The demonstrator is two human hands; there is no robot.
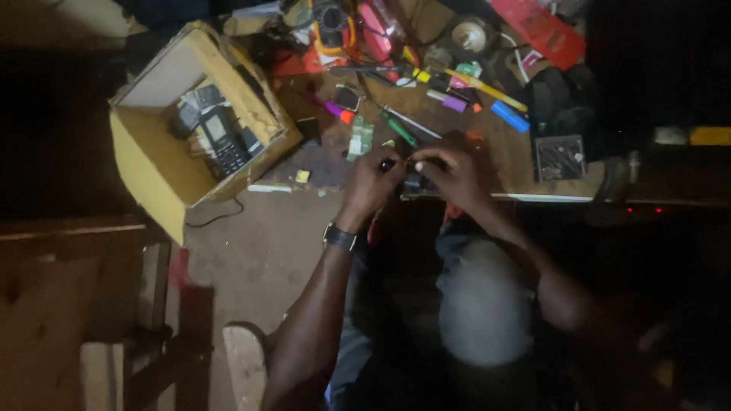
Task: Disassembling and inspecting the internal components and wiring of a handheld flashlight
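Working at the near edge of a cluttered brown wooden bench (525, 179), both hands are seen closed on a small dark device (415, 183) that lies right at that edge, just above a pale strip along the rim. Little open room is left on the bench: screwdrivers and pens with green, yellow, blue and purple handles (457, 95) are scattered just behind the hands, a small green circuit board (360, 138) lies just left of them, and a dark square part with wires (560, 157) sits well to the right. An open yellow cardboard box (152, 175) holding a black keypad phone (222, 141) overhangs the bench's left end; below the edge, bare brown floor (259, 251) offers free space on the left.

The left hand (373, 183), a dark watch (339, 237) on its wrist, is raised from below with the forearm steep, its grip pinched around a thin dark tool (390, 163) whose tip is set toward the device. The right hand (454, 173) is brought in from the right with the wrist bent, fingers curled and pressed on the device's upper side, holding it down.

The device's long axis cannot be told for certain, as most of it is hidden under the fingers; it appears to lie roughly along the bench edge
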